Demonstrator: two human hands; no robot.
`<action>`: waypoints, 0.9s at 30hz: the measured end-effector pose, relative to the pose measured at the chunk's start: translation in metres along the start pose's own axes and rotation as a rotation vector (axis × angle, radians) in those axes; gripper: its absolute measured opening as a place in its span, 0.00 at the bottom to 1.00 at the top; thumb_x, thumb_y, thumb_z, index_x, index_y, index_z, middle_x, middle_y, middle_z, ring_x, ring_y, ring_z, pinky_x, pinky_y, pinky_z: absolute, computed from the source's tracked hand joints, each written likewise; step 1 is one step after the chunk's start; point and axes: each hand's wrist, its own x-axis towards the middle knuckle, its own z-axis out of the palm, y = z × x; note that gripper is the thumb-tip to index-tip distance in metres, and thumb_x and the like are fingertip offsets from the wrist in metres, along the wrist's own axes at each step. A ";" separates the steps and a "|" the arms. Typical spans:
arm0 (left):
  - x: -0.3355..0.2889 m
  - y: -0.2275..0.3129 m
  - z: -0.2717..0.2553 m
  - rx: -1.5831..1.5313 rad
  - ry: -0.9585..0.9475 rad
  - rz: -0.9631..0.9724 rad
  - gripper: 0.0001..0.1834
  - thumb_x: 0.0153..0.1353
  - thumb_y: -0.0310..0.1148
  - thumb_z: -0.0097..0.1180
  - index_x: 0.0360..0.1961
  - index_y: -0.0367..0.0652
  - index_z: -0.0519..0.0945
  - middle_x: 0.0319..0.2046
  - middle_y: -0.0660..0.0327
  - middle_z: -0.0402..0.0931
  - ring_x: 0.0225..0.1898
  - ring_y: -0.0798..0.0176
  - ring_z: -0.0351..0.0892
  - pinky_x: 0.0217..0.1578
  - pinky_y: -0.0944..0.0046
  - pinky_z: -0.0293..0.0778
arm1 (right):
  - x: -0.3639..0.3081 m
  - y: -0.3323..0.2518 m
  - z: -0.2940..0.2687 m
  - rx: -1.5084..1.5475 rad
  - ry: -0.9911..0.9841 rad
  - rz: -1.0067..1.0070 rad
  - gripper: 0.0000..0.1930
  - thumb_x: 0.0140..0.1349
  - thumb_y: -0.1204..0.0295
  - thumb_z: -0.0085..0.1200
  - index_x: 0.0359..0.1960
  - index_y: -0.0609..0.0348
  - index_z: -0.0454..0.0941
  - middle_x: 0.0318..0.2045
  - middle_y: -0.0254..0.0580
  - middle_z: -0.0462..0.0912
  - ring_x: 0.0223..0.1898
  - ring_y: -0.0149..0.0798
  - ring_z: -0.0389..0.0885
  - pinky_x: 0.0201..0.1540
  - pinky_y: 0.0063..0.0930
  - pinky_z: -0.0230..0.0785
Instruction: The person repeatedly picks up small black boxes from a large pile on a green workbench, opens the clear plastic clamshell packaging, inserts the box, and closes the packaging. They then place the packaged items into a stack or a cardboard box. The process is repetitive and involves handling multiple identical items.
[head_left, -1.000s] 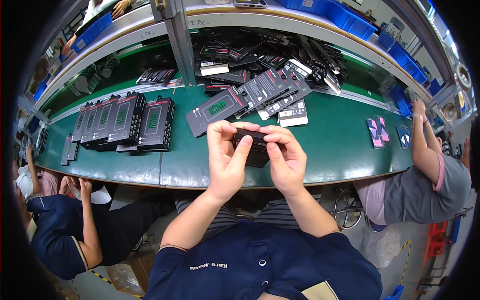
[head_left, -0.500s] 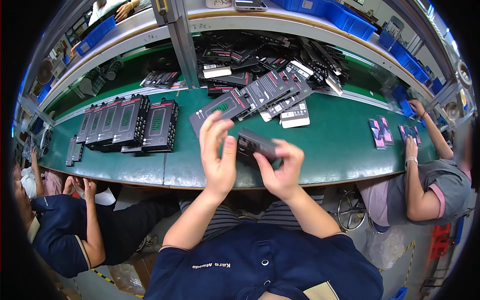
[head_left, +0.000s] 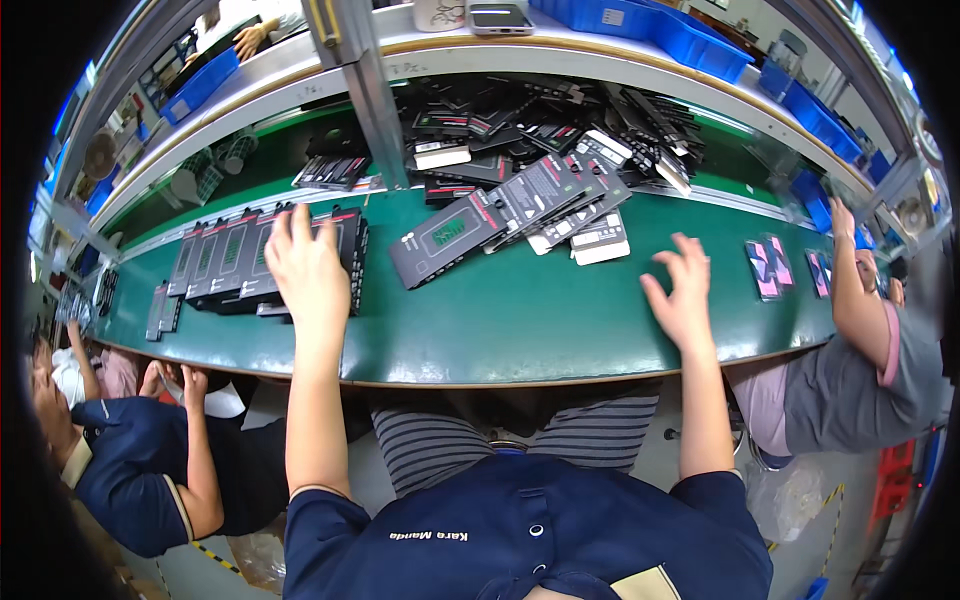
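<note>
My left hand (head_left: 312, 268) reaches over the near right end of the stacked black boxes (head_left: 207, 258), its fingers stretched out and apart. It covers part of the boxes beneath it, and whether it touches them I cannot tell. To the right, my right hand (head_left: 684, 300) hovers over the green table (head_left: 520, 325) with spread fingers and nothing in them. Between the hands, farther back, a black flat box (head_left: 447, 238) with a green panel leads an overlapping row of similar boxes (head_left: 540, 190). A box with a white flap (head_left: 600, 250) lies beside that row.
Behind the table, a heap of black boxes (head_left: 500, 120) lies under a shelf (head_left: 580, 48) with blue bins (head_left: 690, 35). A metal post (head_left: 370, 120) rises left of the heap. Pink-and-blue packets (head_left: 768, 265) lie at right near a co-worker (head_left: 850, 350); another person (head_left: 150, 460) sits left.
The dark box is no longer between my hands. My left hand has moved left to the stacked boxes; my right hand has opened and moved right. The view has shifted slightly.
</note>
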 end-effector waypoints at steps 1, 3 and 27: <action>0.001 0.011 -0.001 -0.256 -0.071 0.052 0.17 0.59 0.32 0.62 0.49 0.39 0.84 0.59 0.46 0.74 0.62 0.41 0.71 0.61 0.46 0.67 | -0.001 0.024 -0.005 -0.096 0.014 0.095 0.23 0.56 0.64 0.66 0.52 0.56 0.75 0.67 0.58 0.64 0.72 0.64 0.55 0.72 0.60 0.45; -0.007 0.035 0.001 -0.636 -0.257 0.112 0.24 0.59 0.42 0.65 0.54 0.41 0.82 0.64 0.43 0.68 0.68 0.39 0.64 0.66 0.44 0.62 | -0.004 0.073 -0.010 -0.285 0.045 0.259 0.30 0.59 0.57 0.64 0.60 0.57 0.70 0.70 0.63 0.59 0.74 0.65 0.49 0.73 0.62 0.40; -0.031 0.097 -0.041 -0.912 -0.319 0.324 0.28 0.44 0.43 0.76 0.43 0.40 0.77 0.57 0.46 0.74 0.60 0.42 0.71 0.60 0.48 0.66 | -0.031 -0.074 -0.023 0.280 -0.077 0.307 0.19 0.37 0.68 0.71 0.28 0.55 0.71 0.49 0.47 0.80 0.51 0.53 0.75 0.52 0.45 0.67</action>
